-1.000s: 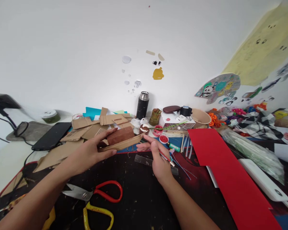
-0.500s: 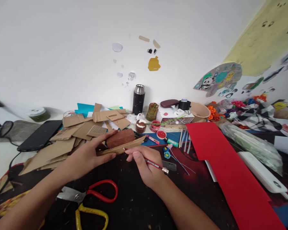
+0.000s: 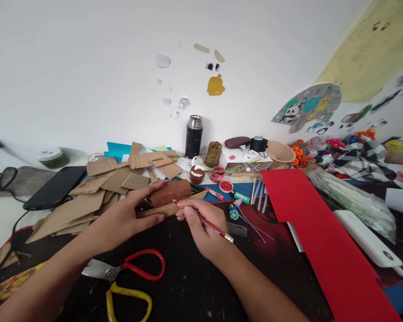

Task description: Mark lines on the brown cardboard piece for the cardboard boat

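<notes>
Red pencil [image 3: 213, 227], one, pinched in right fingers [image 3: 196, 205], one brown block [image 3: 171, 192], seemingly one cardboard strip [image 3: 164, 210], gripped by left fingers [image 3: 148, 191]

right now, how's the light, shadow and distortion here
Head view: soft, fairly even light; faint shadow right of the black cylindrical flask on the white wall; wide-angle stretch toward the edges; lettering on the slim red pencil too small to read.

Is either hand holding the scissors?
No, the scissors lie on the black mat, while the left hand grips a brown piece and the right hand holds a pencil.
</notes>
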The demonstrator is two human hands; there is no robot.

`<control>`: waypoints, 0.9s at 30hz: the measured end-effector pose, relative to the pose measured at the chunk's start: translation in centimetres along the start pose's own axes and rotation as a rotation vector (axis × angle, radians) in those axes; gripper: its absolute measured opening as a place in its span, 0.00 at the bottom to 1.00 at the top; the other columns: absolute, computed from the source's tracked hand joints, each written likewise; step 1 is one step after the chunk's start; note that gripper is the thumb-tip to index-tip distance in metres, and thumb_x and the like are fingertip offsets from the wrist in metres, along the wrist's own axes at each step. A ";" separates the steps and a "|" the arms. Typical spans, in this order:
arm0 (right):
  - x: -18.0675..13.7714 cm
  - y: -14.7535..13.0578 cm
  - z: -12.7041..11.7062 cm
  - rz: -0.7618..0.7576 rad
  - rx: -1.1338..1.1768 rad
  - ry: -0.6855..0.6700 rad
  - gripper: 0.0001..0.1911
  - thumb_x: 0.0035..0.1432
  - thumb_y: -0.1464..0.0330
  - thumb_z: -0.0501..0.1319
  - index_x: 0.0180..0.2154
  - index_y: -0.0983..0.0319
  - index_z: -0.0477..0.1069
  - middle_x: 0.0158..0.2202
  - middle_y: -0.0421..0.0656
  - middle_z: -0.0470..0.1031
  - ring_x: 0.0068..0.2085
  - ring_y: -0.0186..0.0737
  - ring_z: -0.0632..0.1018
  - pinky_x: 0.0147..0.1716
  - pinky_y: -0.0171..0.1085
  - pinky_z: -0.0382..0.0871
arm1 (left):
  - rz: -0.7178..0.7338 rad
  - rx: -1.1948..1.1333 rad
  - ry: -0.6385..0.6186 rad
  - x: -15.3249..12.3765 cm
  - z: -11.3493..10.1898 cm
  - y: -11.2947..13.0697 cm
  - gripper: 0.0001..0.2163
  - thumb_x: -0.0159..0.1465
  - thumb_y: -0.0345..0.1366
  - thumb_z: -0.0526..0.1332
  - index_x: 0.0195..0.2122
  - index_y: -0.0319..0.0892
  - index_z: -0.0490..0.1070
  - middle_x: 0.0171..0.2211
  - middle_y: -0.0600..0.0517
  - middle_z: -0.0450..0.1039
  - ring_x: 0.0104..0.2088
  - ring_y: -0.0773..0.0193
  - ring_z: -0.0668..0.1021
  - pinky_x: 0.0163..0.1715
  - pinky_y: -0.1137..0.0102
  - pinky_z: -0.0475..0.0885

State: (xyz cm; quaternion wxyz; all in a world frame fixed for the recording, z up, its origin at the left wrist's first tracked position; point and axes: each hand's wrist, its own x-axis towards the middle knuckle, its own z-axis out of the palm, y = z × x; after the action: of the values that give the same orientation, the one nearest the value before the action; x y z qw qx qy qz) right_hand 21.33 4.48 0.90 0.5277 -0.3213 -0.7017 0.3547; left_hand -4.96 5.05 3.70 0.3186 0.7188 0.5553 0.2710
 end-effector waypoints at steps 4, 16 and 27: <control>-0.1 0.0 0.1 -0.014 -0.006 -0.019 0.13 0.82 0.58 0.63 0.50 0.54 0.86 0.43 0.46 0.92 0.41 0.45 0.91 0.46 0.43 0.85 | -0.011 -0.020 -0.017 0.0 0.1 0.0 0.44 0.66 0.63 0.72 0.80 0.55 0.68 0.75 0.45 0.78 0.71 0.37 0.82 0.74 0.42 0.74; 0.1 -0.1 0.0 -0.032 -0.055 -0.004 0.14 0.83 0.58 0.62 0.49 0.54 0.86 0.42 0.45 0.92 0.41 0.46 0.91 0.48 0.43 0.86 | -0.004 -0.001 -0.024 -0.1 0.1 -0.2 0.44 0.66 0.64 0.72 0.80 0.54 0.69 0.78 0.46 0.73 0.76 0.36 0.77 0.76 0.43 0.72; 0.1 -0.1 0.1 -0.016 -0.041 -0.028 0.13 0.82 0.60 0.63 0.50 0.54 0.87 0.44 0.46 0.92 0.42 0.46 0.91 0.51 0.45 0.86 | -0.027 -0.012 -0.057 -0.2 0.2 -0.3 0.45 0.67 0.63 0.72 0.82 0.54 0.65 0.77 0.45 0.75 0.73 0.36 0.80 0.72 0.43 0.77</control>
State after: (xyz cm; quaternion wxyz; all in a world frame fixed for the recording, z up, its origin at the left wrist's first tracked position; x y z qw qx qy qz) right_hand 21.17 4.49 0.99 0.5142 -0.3214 -0.7187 0.3402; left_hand -5.05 4.85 3.32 0.3422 0.7167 0.5540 0.2498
